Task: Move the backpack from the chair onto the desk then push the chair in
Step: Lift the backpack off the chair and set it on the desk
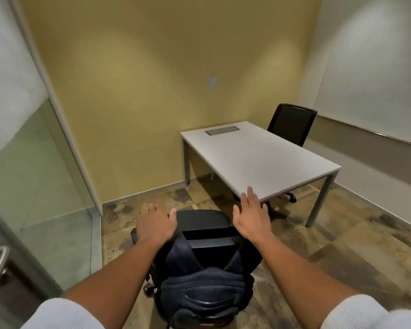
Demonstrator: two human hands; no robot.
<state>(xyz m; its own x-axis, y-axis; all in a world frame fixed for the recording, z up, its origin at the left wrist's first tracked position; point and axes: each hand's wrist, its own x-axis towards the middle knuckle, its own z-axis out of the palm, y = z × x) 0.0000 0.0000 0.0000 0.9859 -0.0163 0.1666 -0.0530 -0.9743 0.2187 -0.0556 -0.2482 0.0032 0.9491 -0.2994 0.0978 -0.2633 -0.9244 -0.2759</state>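
Backpack (199, 281) below both open hands

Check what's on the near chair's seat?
A dark navy backpack sits on the near chair, straps up, covering the seat, so anything beneath it is hidden. Neither hand holds it yet.

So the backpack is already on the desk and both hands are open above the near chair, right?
Not quite. The head view shows the backpack on the near chair, not the desk. The left hand and right hand are open above it.
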